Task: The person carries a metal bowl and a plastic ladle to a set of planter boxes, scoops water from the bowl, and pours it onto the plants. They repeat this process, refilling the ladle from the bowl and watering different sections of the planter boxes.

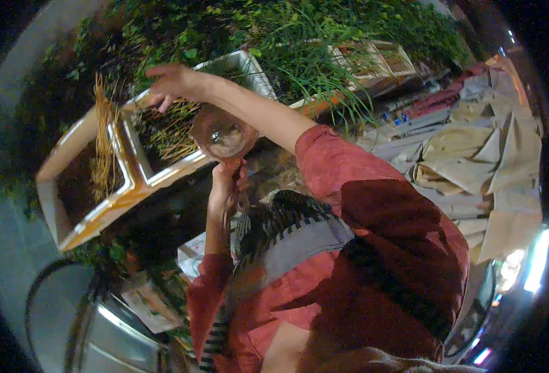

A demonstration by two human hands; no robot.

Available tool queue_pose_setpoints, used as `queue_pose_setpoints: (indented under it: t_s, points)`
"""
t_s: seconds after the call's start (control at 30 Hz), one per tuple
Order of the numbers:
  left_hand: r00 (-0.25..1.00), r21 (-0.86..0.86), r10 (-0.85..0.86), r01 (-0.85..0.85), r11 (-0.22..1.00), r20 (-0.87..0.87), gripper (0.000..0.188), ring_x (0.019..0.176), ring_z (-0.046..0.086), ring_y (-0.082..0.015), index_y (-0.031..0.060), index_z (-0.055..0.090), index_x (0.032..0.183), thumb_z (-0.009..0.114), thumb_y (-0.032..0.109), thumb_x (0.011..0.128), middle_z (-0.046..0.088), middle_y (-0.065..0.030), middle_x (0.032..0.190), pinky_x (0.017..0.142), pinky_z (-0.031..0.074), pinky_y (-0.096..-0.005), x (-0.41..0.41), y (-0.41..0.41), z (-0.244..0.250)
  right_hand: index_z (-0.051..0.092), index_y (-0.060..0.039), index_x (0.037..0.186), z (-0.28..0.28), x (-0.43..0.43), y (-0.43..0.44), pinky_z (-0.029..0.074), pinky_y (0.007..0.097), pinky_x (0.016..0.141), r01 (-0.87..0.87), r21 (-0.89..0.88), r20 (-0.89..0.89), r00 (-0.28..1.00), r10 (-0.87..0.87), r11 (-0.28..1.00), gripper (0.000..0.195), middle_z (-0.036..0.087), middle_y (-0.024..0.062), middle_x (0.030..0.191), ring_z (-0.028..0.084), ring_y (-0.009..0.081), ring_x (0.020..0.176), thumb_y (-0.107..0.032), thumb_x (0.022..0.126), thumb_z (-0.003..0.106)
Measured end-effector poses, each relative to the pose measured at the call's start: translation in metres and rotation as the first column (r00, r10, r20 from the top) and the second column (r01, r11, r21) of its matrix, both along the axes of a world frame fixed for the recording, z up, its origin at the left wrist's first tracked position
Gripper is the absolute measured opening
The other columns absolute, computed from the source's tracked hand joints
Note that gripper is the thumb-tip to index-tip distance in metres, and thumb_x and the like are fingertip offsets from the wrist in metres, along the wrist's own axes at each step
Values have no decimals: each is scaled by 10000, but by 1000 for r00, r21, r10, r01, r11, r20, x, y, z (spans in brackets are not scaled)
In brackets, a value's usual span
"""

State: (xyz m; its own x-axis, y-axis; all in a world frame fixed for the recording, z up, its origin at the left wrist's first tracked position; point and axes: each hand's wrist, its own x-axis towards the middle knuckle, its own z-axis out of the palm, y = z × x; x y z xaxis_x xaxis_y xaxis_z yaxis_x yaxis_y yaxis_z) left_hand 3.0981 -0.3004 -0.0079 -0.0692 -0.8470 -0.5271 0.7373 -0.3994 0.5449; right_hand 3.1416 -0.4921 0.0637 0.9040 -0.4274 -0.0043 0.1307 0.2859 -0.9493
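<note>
My left hand (227, 181) grips the handle of a round, brownish water dipper (225, 133). Liquid in its bowl catches the light. Beyond it my right hand (174, 86) reaches over a planter box with white rims (176, 165), its fingers apart and nothing visible in them; motion blurs it. Dry straw-like stalks (172, 135) lie on the soil in the compartment below that hand. A bundle of dry stalks (102, 144) hangs over the neighbouring compartment at the left.
Long grassy leaves (321, 70) spill over more boxes, including a divided white tray (372, 58). At the right lies a heap of flattened cardboard and paper (465, 154). A bicycle-like wheel (34, 298) and a white box (193, 254) are at lower left.
</note>
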Motion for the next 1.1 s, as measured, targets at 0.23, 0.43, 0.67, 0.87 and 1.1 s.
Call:
queue_pose_setpoints:
  t_s: [0.23,0.43,0.67,0.87,1.1]
  points:
    - [982,-50,-170,175,983,82,150,377,335,-91,22,475,803,466,172,799,428,-27,522,346,278,-206,-29,0,25,545,45,612,-42,-134,26,447,386,538,-359,-871,-455,846,-277,335,190,535,227,621,553,327,588,-136,621,488]
    - [939,-57,-344,345,937,27,144,383,324,-72,17,473,793,417,145,825,421,-15,518,341,271,-203,-81,-21,29,550,42,667,-58,-209,22,423,393,522,-486,-776,-624,680,-384,401,150,534,207,615,546,306,585,-84,657,469]
    - [925,-98,-379,376,922,-14,145,379,329,-66,18,467,807,431,158,817,425,-7,521,339,283,-195,-138,-78,54,497,22,915,-9,-278,-37,450,371,607,-77,-596,-455,853,-257,799,243,564,167,797,558,287,680,-102,709,461]
    - [955,-196,-298,289,937,-15,164,386,325,-60,22,473,815,428,179,824,434,-3,547,352,278,-189,-173,-131,63,490,-4,971,98,-367,-25,438,334,601,-340,-934,-317,640,-700,111,248,569,136,779,544,263,651,-115,750,470]
    - [928,-180,-366,373,910,72,149,394,330,-73,24,467,787,410,155,828,433,-4,535,358,284,-204,-209,-174,77,517,27,833,59,-375,-113,430,286,507,-40,-945,-200,856,-476,325,183,547,112,664,526,167,536,-128,737,501]
